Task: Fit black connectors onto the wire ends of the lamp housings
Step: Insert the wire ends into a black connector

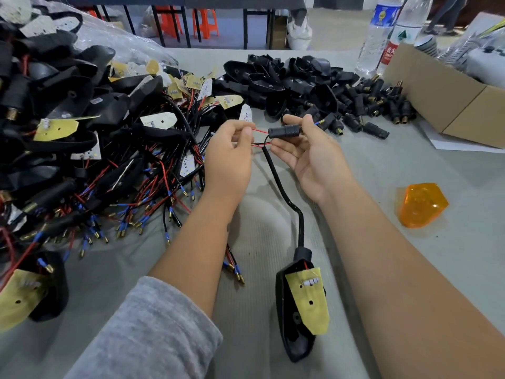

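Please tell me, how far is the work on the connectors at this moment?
Done: none can be confirmed as fitted. In hand: the right hand holds a black connector while the left hand pinches the red wires of the lamp housing. Left: the wire pile shows bare terminals, and loose connectors wait.

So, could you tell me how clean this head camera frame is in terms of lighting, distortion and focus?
Head view: light is soft and even, with only faint shadows under the left hand and right hand; wide-angle distortion bends the edges, tilting the water bottles; the black connector and lamp housing are sharp, the pile of housings at far left softer; slight sheen on the orange lens.
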A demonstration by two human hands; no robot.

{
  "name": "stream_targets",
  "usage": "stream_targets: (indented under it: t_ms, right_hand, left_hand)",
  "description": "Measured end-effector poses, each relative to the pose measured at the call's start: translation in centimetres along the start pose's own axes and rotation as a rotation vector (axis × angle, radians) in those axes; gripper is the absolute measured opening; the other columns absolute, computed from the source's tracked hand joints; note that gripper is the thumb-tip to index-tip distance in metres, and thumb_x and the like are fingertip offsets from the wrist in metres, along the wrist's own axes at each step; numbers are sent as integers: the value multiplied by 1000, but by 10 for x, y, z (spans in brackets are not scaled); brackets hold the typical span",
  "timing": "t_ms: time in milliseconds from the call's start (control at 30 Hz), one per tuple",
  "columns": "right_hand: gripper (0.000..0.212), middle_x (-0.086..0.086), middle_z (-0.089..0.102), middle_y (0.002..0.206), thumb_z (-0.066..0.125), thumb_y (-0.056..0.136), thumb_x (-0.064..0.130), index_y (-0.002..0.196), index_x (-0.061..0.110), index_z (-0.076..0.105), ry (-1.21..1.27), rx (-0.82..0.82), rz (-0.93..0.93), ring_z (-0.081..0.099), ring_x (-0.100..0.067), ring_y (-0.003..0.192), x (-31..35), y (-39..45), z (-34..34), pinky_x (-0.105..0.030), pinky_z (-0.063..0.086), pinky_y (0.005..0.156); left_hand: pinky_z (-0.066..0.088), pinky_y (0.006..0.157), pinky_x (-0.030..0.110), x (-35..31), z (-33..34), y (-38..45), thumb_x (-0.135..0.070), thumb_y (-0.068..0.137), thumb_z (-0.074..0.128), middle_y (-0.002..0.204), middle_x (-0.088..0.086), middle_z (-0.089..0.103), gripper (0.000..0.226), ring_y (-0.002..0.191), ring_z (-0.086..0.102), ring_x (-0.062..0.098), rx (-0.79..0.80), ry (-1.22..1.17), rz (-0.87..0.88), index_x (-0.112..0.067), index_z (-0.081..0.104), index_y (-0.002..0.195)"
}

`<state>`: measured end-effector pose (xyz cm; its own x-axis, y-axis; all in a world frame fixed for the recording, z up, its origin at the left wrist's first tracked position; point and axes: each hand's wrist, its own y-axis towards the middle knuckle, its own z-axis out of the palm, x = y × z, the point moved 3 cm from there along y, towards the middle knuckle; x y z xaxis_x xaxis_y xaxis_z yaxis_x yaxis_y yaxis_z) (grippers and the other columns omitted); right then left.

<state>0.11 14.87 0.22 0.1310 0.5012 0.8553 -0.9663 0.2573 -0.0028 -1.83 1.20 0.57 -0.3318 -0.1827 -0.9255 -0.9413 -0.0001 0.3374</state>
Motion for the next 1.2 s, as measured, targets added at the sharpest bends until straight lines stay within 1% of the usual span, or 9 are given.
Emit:
stream_targets:
  t_ms: [100,367,533,633,800,900,1033,1133,1200]
  right_hand:
    - [36,-15,67,84,38,106,27,99,5,66,2,-12,4,68,-19,69,0,0,0,-30,60,72]
    - [37,-10,71,77,38,106,28,101,5,66,25,-1,16,70,-19,69,-1,1,-1,-31,60,76]
    - [36,-13,68,83,37,107,27,105,4,65,3,9,15,69,-20,70,-1,1,0,-29,58,73]
    - [35,-9,70,75,38,106,27,104,4,65,-14,13,20,68,-20,69,-2,0,1,-28,58,71]
    - [35,-9,70,74,39,106,27,102,5,66,11,10,18,69,-20,69,-1,1,0,-29,59,72]
    - [35,-12,68,80,39,106,27,100,5,66,32,6,19,70,-20,69,-1,1,-1,-30,60,74]
    - [27,-12,68,83,47,103,24,100,4,65,57,5,30,68,-21,73,0,-1,0,-30,60,77]
    - [10,-11,64,87,55,98,7,103,5,63,28,18,-4,65,-20,74,0,-4,0,-29,59,78]
    - [12,-9,61,85,55,96,0,104,6,62,2,23,-25,65,-17,71,1,-5,0,-28,59,78]
  left_hand:
    - [54,84,46,-2,-2,-1,-14,98,52,97,6,65,11,85,65,21,-17,4,0,-19,60,103]
    - [54,80,50,-3,-3,-5,-17,95,58,92,4,69,7,85,66,26,-53,-9,11,-19,59,102]
    - [55,80,34,-3,0,0,-14,92,62,81,-13,65,6,82,65,8,-51,70,43,-19,66,91]
    - [54,79,27,-3,3,0,-13,92,63,78,-17,64,9,80,66,10,-12,80,55,-21,67,91]
    - [55,82,30,-2,4,2,-12,93,61,86,-9,69,14,85,67,13,21,57,50,-16,71,102]
    - [55,81,29,0,4,1,-11,94,60,95,-1,72,18,84,69,12,22,-39,-10,-16,62,111]
    - [55,71,23,3,1,0,-10,92,62,87,2,73,9,72,68,7,-13,-124,-67,-7,62,101]
    - [52,65,18,5,0,2,-7,92,62,86,7,73,9,69,68,6,-8,-162,-101,-4,65,100]
    - [51,66,17,6,0,3,-7,92,64,86,7,72,7,71,67,6,-6,-162,-98,-7,67,98]
